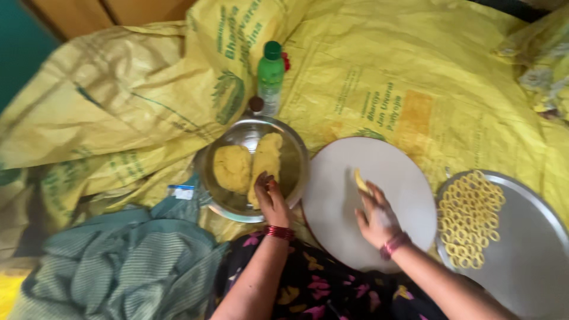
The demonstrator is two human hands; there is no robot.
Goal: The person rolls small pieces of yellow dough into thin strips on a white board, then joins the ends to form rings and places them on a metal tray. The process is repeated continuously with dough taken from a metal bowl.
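Note:
A steel bowl holds two lumps of yellow dough. My left hand reaches into the bowl and pinches the near end of the right lump. My right hand rests flat on a round white board, fingers spread, touching a small yellow strip of dough at its fingertips. To the right, a round steel plate carries several small yellow dough rings laid close together.
A green plastic bottle stands behind the bowl, a small brown cap-like object beside it. Yellow woven sacks cover the floor. A green striped cloth lies at the lower left. My dark flowered clothing is below.

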